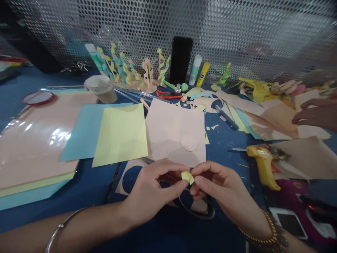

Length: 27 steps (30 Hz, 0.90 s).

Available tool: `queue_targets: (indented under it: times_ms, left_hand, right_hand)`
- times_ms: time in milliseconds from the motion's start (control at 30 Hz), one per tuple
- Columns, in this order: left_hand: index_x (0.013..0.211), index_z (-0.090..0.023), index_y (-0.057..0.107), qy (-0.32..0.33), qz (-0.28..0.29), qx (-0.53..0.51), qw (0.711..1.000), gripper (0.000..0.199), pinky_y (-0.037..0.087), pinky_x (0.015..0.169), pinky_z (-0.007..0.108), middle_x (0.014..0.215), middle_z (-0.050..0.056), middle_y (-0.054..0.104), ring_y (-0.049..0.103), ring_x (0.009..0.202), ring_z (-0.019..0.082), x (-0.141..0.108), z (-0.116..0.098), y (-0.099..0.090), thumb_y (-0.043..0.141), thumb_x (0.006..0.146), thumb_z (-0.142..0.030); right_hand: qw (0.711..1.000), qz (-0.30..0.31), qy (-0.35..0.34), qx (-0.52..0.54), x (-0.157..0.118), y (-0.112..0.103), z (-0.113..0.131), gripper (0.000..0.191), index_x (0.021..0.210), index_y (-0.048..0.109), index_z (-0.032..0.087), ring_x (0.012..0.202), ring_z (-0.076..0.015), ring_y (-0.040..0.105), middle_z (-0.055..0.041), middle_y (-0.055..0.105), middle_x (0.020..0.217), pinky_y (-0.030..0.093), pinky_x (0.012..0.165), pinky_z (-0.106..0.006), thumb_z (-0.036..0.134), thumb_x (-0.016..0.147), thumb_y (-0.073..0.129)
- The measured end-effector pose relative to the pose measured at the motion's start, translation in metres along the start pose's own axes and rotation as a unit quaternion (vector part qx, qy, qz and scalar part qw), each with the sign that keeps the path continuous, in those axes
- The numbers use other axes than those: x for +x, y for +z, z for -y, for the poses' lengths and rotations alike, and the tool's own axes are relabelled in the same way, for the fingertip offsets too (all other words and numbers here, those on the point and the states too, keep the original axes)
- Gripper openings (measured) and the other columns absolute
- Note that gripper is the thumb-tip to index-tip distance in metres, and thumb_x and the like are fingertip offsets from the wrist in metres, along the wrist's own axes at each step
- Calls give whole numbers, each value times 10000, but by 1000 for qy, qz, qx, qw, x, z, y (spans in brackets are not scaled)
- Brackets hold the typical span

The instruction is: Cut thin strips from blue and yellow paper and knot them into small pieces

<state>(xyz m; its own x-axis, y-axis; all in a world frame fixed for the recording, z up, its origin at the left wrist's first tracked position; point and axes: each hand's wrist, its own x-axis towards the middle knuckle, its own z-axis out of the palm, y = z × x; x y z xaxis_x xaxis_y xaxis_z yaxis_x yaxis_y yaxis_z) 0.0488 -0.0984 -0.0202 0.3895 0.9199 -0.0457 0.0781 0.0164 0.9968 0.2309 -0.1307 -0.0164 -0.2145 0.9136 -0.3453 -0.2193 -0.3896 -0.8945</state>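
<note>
My left grip (154,189) and right grip (223,188) are both clamped on a small folded pale-yellow paper scrap (187,177), its long axis running sideways between them, just below a pale-pink paper sheet (175,130).

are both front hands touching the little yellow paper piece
Touching: the head view shows the left hand and right hand both pinching the small yellow paper piece between their fingertips.

Perforated metal screen (237,35) behind blue table (52,219)
</note>
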Motion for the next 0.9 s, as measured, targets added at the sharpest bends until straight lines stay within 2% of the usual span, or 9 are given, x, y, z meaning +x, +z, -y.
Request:
queue_targets:
  times_ms: [200, 367, 733, 900]
  left_hand:
    - [891, -199, 714, -10, 11, -1, 1000, 200, 535, 605, 152, 741, -20, 662, 642, 648, 85, 0, -2, 1, 691, 723, -92]
    - [898, -189, 704, -18, 25, 4, 1000, 184, 548, 597, 201, 766, 3, 667, 652, 656, 117, -1, -3, 1, 671, 736, -108]
    - [899, -186, 701, -2, 23, 19, 1000, 186, 561, 613, 214, 750, 3, 662, 643, 637, 115, -1, -2, 1, 660, 735, -108]
    - [921, -190, 705, 13, 34, 27, 999, 208, 547, 568, 207, 774, 19, 666, 645, 644, 126, -2, -1, 0, 654, 735, -110]
  right_hand:
    - [999, -31, 14, -7, 3, 3, 1, 192, 827, 617, 175, 596, -89, 672, 11, 663, 728, 576, 556, -167, 240, 722, 763]
    - [999, -31, 13, -33, 3, 3, 1, 218, 824, 616, 183, 597, -77, 652, 15, 657, 745, 565, 554, -154, 219, 690, 784]
    - [999, -32, 3, -42, 3, 4, 1, 200, 826, 602, 181, 593, -85, 661, 14, 654, 734, 563, 552, -158, 244, 721, 759]
    - [999, -27, 11, -28, 3, 3, -1, 199, 834, 596, 186, 575, -63, 646, 23, 651, 751, 556, 549, -143, 219, 724, 759]
